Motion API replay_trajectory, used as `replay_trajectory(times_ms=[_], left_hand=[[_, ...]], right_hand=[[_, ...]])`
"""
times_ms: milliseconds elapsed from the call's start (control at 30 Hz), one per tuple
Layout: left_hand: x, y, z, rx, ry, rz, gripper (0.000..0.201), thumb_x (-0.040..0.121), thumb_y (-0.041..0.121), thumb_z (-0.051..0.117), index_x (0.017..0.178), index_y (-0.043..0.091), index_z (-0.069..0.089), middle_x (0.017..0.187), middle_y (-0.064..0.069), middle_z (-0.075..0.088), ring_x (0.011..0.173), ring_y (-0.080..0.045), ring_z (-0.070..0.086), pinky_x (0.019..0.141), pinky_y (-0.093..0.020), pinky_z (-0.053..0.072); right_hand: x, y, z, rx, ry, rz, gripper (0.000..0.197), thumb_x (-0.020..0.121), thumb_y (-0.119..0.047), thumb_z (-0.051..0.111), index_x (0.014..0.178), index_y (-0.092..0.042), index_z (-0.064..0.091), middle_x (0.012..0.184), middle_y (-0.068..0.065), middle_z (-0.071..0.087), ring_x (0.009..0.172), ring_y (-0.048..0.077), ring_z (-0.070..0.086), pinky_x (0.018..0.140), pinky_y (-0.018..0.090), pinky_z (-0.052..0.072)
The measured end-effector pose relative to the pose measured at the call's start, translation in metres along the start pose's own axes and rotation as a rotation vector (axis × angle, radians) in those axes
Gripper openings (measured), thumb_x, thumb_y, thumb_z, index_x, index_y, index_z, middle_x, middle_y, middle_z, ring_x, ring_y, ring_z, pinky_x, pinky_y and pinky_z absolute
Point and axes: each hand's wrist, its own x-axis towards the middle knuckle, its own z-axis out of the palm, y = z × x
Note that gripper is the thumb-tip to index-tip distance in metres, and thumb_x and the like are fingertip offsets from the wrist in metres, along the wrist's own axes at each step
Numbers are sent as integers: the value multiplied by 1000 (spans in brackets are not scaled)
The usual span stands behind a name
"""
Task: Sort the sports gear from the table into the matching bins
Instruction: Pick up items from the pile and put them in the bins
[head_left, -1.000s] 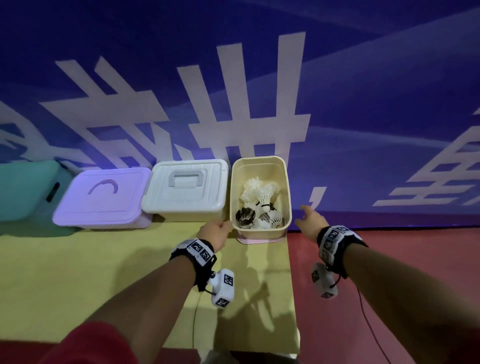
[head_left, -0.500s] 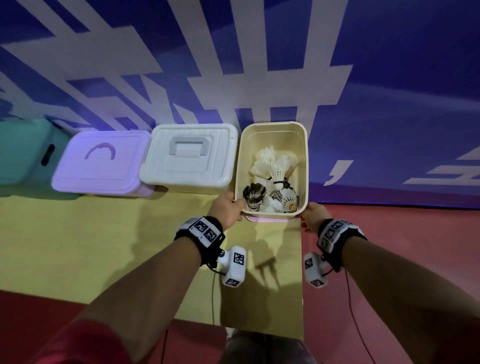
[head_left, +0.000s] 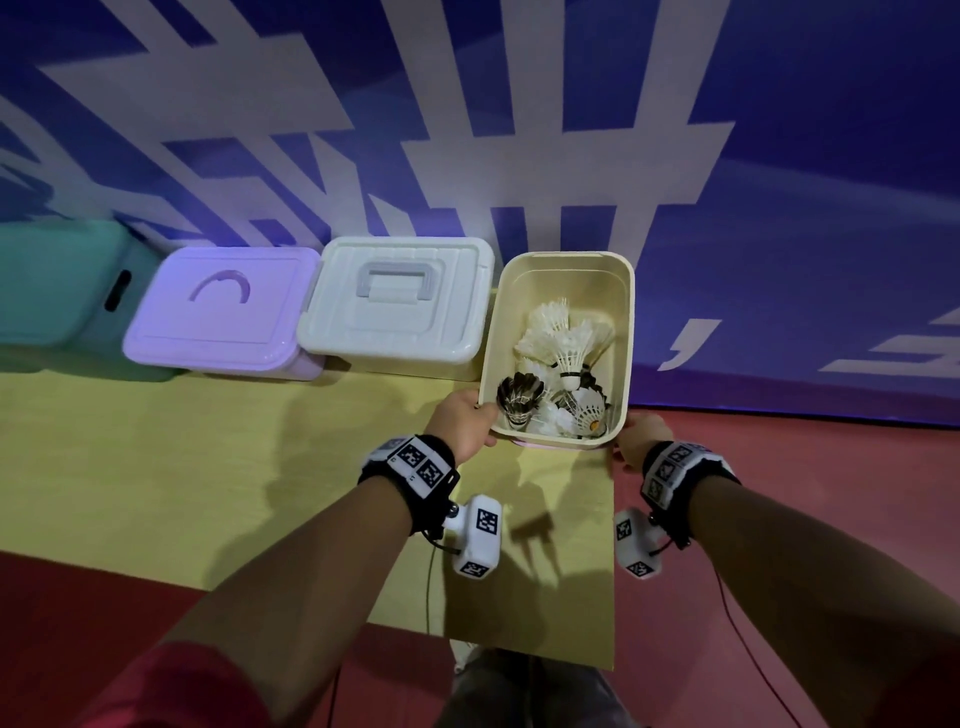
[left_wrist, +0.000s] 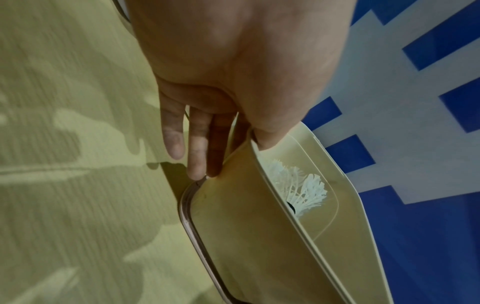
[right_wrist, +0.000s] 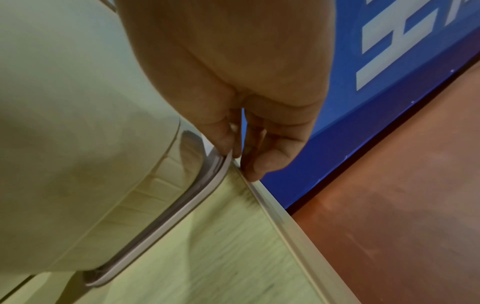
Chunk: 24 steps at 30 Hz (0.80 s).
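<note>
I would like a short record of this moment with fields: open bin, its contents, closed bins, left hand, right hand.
open bin: cream plastic bin, lidless, on a pink lid at the yellow table's right end
contents: white and dark feather shuttlecocks
closed bins: lilac lidded box, white lidded box
left hand: grips the bin's near left corner
right hand: fingers at its near right corner
</note>
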Motion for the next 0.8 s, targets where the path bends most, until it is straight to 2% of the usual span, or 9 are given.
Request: replay_trajectory(times_ms=[100,200,300,433,567,633,700,733,800], left_hand=[[-6,-5,1,30,-18,-2,17,95,23,46,101,19,62,97,2,69,77,-20,73,71,-32,53],[-16,-11,2,51,-35,-16,20,96,20,44,106,16,62,102,-1,69,76,-20,73,70,-31,52],[-31,-12,0,25,-49,-57,27,97,16,42,118,9,58,106,-5,66,78,-24,73,68,-33,49],[-55,-15,-9,-22,-65,-86,36,99,13,41,134,5,43,104,-7,58,79,-30,71,69,-35,47],[-75,-30,-24,-46,-76,-98,33,97,13,41,127,-1,48,112,-18,66,77,-30,73,61,-33,50],[-89,-38,-35,-69,-85,-86,27,97,13,42,120,2,50,111,-18,66,76,-30,74,64,-34,52],[-103,-48,-46,-72,-97,-71,23,97,13,42,117,5,51,109,-15,66,77,-31,74,70,-36,53],[-108,-53,-50,-68,-101,-62,23,98,13,42,117,6,51,107,-14,66,77,-31,74,73,-37,53],[-120,-64,-58,-43,-96,-57,25,98,14,42,120,6,49,107,-16,66,76,-30,73,77,-39,55]], right_hand=[[-13,5,-1,22,-48,33,25,93,-1,49,88,-12,71,88,15,73,81,32,72,70,42,61],[-35,10,-3,58,-30,32,23,90,-1,55,75,-10,70,83,15,74,78,31,71,71,41,59],[-63,13,-10,110,-49,68,9,90,-3,60,94,2,66,86,14,72,76,29,70,70,40,60],[-105,22,-18,281,-43,10,12,96,-6,50,104,-15,53,94,10,60,80,25,63,68,34,56],[-144,32,-12,412,30,-19,20,94,-5,51,84,-22,53,101,13,59,87,28,63,81,42,57],[-165,35,-7,411,78,-51,22,91,-5,54,80,-24,53,102,12,60,89,28,62,85,44,57],[-188,34,-1,413,143,-67,21,89,-5,56,78,-22,56,97,11,61,80,24,62,76,37,57],[-199,33,1,424,174,-71,19,88,-3,56,76,-18,57,90,13,61,68,21,62,65,31,56],[-222,33,11,432,253,-100,19,87,3,54,72,-8,56,66,14,56,39,16,55,38,18,42]])
